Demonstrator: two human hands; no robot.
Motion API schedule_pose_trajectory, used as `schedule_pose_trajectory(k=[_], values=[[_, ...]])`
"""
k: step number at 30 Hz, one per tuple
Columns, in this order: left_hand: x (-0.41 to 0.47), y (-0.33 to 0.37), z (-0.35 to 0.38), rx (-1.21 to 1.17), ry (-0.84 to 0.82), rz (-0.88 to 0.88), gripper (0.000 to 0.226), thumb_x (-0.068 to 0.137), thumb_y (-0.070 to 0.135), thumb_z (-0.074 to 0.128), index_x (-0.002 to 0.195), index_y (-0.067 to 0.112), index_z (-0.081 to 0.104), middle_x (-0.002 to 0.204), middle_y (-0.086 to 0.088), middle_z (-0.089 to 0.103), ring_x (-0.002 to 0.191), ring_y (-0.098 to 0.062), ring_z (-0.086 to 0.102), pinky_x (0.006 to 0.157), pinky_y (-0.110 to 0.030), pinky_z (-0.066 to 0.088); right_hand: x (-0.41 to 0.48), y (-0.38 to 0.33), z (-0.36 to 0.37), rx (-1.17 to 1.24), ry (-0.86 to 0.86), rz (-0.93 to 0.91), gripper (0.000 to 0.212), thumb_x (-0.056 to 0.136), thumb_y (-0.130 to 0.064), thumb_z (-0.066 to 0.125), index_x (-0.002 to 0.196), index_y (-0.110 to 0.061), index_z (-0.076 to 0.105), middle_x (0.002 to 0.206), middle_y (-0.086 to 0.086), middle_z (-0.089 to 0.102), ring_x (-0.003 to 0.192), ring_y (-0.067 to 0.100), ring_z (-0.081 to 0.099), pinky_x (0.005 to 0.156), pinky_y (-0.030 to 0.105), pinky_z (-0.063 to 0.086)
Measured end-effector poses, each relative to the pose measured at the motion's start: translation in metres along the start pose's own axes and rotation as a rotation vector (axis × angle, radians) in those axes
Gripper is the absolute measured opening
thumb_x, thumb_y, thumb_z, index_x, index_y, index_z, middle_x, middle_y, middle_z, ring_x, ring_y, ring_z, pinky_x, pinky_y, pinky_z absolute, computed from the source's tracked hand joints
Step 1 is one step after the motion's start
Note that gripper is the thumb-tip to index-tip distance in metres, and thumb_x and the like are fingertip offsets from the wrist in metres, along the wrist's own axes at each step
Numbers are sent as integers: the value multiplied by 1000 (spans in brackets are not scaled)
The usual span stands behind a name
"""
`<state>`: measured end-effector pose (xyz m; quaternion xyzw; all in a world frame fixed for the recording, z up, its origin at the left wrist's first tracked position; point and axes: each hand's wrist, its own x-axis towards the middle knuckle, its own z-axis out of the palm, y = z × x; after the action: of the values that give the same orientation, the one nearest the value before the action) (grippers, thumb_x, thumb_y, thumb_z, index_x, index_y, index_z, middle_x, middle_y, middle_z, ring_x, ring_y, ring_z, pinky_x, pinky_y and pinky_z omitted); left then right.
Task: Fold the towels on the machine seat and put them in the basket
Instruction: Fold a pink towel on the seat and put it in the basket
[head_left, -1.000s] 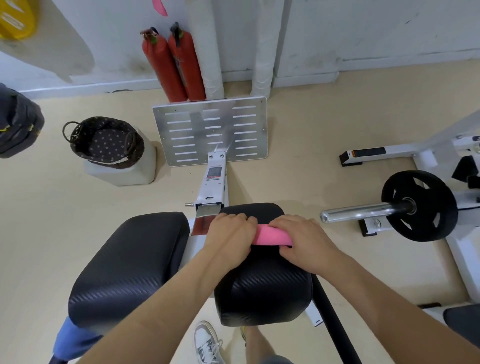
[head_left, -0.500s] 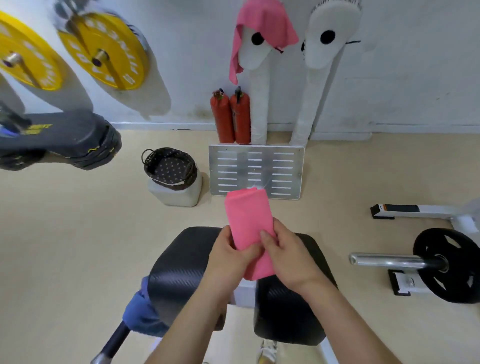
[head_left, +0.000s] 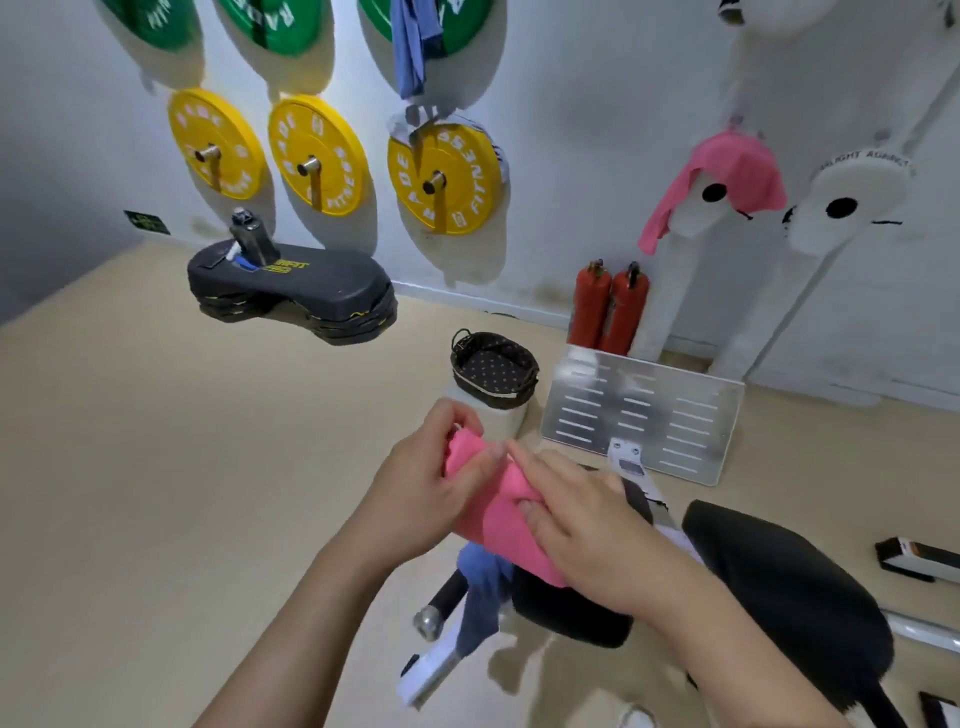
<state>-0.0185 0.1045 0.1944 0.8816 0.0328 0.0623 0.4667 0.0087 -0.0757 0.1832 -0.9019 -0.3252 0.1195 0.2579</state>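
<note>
The black machine seat (head_left: 779, 582) sat low at right, with the dotted basket (head_left: 493, 371) beyond it. The folded pink towel (head_left: 498, 514) was held above the seat, the left hand (head_left: 426, 488) pinching its far end and the right hand (head_left: 587, 514) gripping its middle.

White wall (head_left: 561, 130), yellow weight plates (head_left: 317, 156) hung; beige floor (head_left: 156, 467); red extinguishers (head_left: 610, 309).

The room is lit brightly. Soft shadows are cast below the yellow plates (head_left: 321, 156). Edges are bent and blurred.
</note>
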Motion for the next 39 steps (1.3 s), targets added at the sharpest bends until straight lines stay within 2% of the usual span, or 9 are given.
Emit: schedule_pose_trajectory(k=[8, 13, 17, 21, 24, 28, 31, 34, 39], values=[[-81, -111, -185, -247, 85, -113, 26, 99, 31, 43, 83, 16, 56, 71, 12, 53, 68, -3, 47, 55, -16, 38, 66, -181, 83, 195, -248, -38, 38, 95, -53, 39, 109, -23, 57, 105, -2, 62, 97, 17, 57, 89, 41, 46], [-83, -154, -261, -483, -114, -243, 29, 90, 45, 45, 85, 19, 56, 76, 5, 51, 72, -10, 46, 59, -24, 38, 109, -243, 109, 362, -211, 5, 29, 96, -41, 45, 90, -13, 52, 80, -1, 55, 76, 15, 51, 75, 39, 43], [-61, -183, -294, -598, -181, -230, 30, 82, 33, 68, 102, 11, 68, 94, -9, 66, 85, -18, 57, 74, -34, 41, 139, -244, 118, 620, -273, 165, 42, 80, -40, 50, 103, -5, 56, 85, 8, 55, 78, 16, 50, 73, 37, 39], [-18, -195, -298, -400, -78, -196, 15, 91, 6, 60, 83, 12, 71, 65, 0, 64, 60, -10, 52, 59, -20, 41, 174, -232, 126, 503, -435, 152, 19, 68, -18, 61, 87, -19, 61, 75, -1, 55, 68, 12, 49, 66, 33, 39], [15, -208, -284, -364, -288, -207, 19, 93, 5, 57, 82, 15, 70, 55, 4, 56, 52, -9, 45, 51, -18, 37, 204, -232, 151, 580, -482, 168, 18, 73, -5, 64, 82, -20, 62, 60, -12, 52, 57, 9, 43, 54, 26, 34], [83, -244, -279, -400, -400, -296, 21, 93, 33, 56, 98, 18, 69, 76, 5, 60, 67, -7, 54, 59, -16, 43, 263, -206, 172, 661, -233, 237, 17, 69, -3, 61, 73, -20, 61, 58, -8, 42, 56, 10, 35, 54, 26, 27], [151, -274, -297, -397, -589, -290, 71, 67, 57, 75, 128, 28, 53, 118, 1, 62, 101, -2, 62, 81, -15, 48, 316, -173, 160, 742, -19, 310, 14, 63, -7, 59, 72, -18, 60, 54, -14, 40, 54, 7, 34, 52, 23, 26], [210, -289, -298, -583, -643, -316, 100, 51, 24, 91, 137, 32, 41, 121, -9, 63, 101, -20, 65, 83, -27, 52, 364, -147, 138, 876, 122, 399, 15, 59, -10, 57, 71, -19, 59, 57, -12, 38, 54, 8, 30, 50, 21, 23], [311, -281, -268, -678, -481, -250, 68, 48, 16, 86, 112, 10, 64, 99, -8, 70, 90, -18, 64, 75, -26, 52, 426, -112, 111, 866, 140, 417, 17, 63, -8, 58, 79, -10, 56, 67, -2, 46, 61, 12, 38, 57, 28, 33]])
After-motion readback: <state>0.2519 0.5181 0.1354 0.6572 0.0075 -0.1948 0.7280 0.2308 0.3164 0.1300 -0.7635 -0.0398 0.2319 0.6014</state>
